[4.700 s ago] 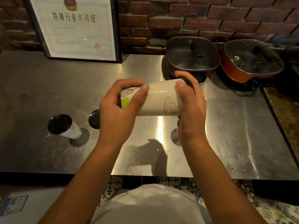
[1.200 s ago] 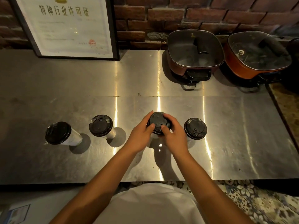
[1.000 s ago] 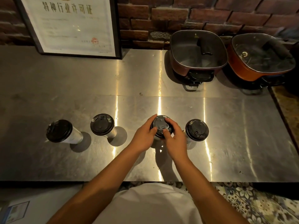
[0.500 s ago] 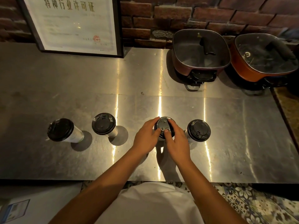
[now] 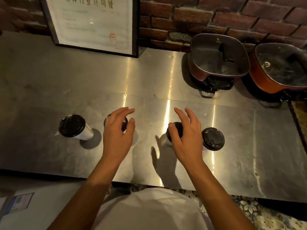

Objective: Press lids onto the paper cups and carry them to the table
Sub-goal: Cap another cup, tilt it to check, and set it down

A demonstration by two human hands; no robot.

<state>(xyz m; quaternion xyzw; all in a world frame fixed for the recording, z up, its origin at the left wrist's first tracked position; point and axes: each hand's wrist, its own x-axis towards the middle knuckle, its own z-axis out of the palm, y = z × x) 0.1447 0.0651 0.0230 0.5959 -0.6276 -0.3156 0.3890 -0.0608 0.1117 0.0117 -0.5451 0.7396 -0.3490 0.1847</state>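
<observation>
Both my hands have come off the lid I was pressing and spread apart, and the view has tipped down a touch. Left to right now: the far-left cup [image 5: 74, 127] stands lidded at about nine o'clock on the steel tabletop [image 5: 232, 160], untouched. My left hand [image 5: 117, 135] hovers over the second cup [image 5: 123, 124], fingers wide and curled, nothing in them. My right hand [image 5: 186, 138] hangs above the third cup [image 5: 174, 131], fingers spread, thumb just beside its lid, holding nothing. The fourth cup [image 5: 213, 139] sits just beside it at three o'clock, lid on. I reckon the lidding is finished and the carrying starts: each hand needs to close round a cup's wall, below the lid, and lift straight up.
</observation>
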